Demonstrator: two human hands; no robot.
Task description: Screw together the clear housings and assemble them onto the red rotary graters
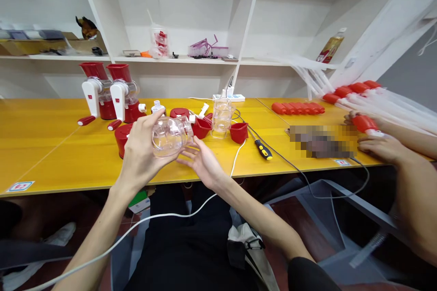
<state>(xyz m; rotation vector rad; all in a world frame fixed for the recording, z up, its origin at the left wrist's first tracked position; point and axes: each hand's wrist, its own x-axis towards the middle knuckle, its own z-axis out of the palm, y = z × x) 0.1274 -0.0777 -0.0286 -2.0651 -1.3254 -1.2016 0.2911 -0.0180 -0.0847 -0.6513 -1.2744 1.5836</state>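
My left hand is wrapped round a clear plastic rotary grater housing, held on its side above the table's front. My right hand is just below the housing's narrower right end, fingers stretched and apart; whether a fingertip touches it I cannot tell. Behind the housing stand a red hopper, a second clear housing upright, and another red hopper. A red base is partly hidden behind my left hand.
Two assembled red-and-white graters stand at back left. A screwdriver lies right of the hoppers. A white cable runs over the table edge and my lap. On the right, a co-worker's hands hold a red part.
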